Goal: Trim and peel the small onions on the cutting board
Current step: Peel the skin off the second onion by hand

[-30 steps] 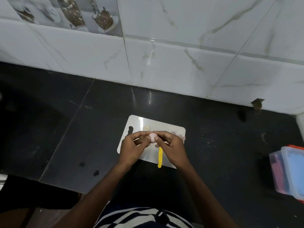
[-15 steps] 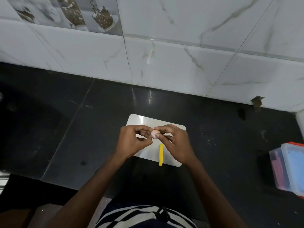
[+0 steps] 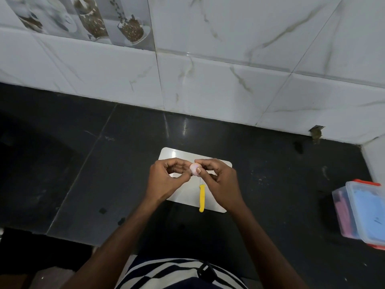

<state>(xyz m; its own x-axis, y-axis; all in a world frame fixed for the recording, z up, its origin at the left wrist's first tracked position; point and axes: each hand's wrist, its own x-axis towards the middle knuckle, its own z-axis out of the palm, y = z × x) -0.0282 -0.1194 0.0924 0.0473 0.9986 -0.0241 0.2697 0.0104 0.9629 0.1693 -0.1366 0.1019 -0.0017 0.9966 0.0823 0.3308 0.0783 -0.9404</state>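
A small pale pink onion (image 3: 194, 168) is held above the white cutting board (image 3: 177, 153), pinched between both hands. My left hand (image 3: 166, 180) grips it from the left with curled fingers. My right hand (image 3: 218, 180) pinches it from the right, thumb across its front. A knife with a yellow handle (image 3: 201, 197) lies on the board below the onion, handle toward me, its blade mostly hidden under my hands. Other onions on the board are hidden by my hands.
The board lies on a dark stone counter (image 3: 83, 163) against a white marble-tiled wall (image 3: 229, 80). A clear plastic box with a red lid (image 3: 362, 211) stands at the right edge. The counter's front edge runs just below the board.
Both hands have stayed together on the onion above the board, shifting slightly; the fingers worked around it. The knife has not moved.
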